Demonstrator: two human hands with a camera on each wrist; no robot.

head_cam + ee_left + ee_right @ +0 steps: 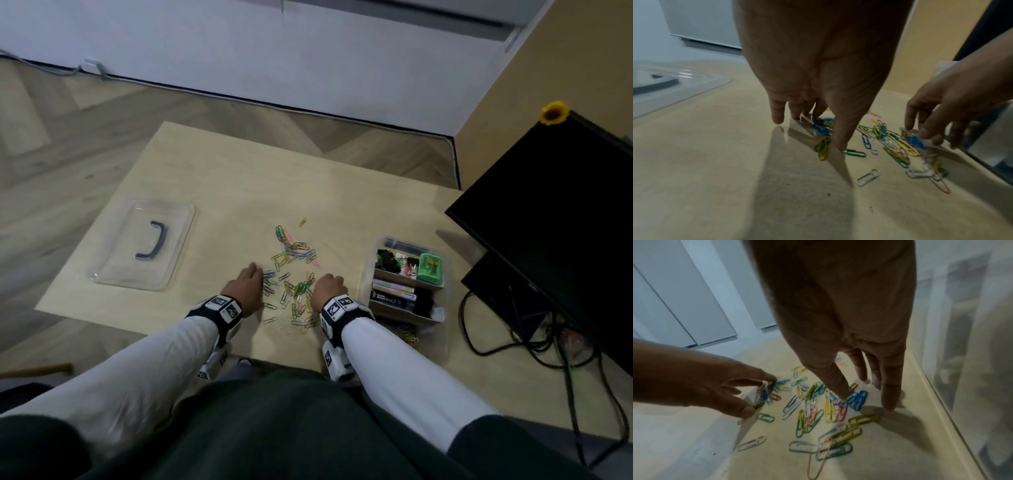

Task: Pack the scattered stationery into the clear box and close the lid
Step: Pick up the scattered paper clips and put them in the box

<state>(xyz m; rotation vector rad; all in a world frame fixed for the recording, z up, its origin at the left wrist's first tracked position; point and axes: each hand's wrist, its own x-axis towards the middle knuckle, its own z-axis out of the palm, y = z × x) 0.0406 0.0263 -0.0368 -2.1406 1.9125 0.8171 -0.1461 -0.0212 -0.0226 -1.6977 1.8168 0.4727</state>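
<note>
Several coloured paper clips [291, 274] lie scattered mid-table. My left hand [251, 279] reaches down at the pile's left side. Its straight fingers and thumb [838, 142] touch clips [898, 146] on the tabletop. My right hand [327, 284] stands at the pile's right side. Its fingers [890, 402] point straight down onto the table, and its thumb rests on blue clips [857, 399]. Neither hand has lifted a clip. The clear box [442, 329] sits just right of my right hand, holding a green case, markers and binder clips. Its clear lid [113, 270] with a dark handle lies far left.
A black monitor [555, 212] with a yellow flower ornament [553, 113] stands to the right of the box, with tangled cables [513, 325] below it. The table's near edge runs just behind my wrists. Wooden floor surrounds the table.
</note>
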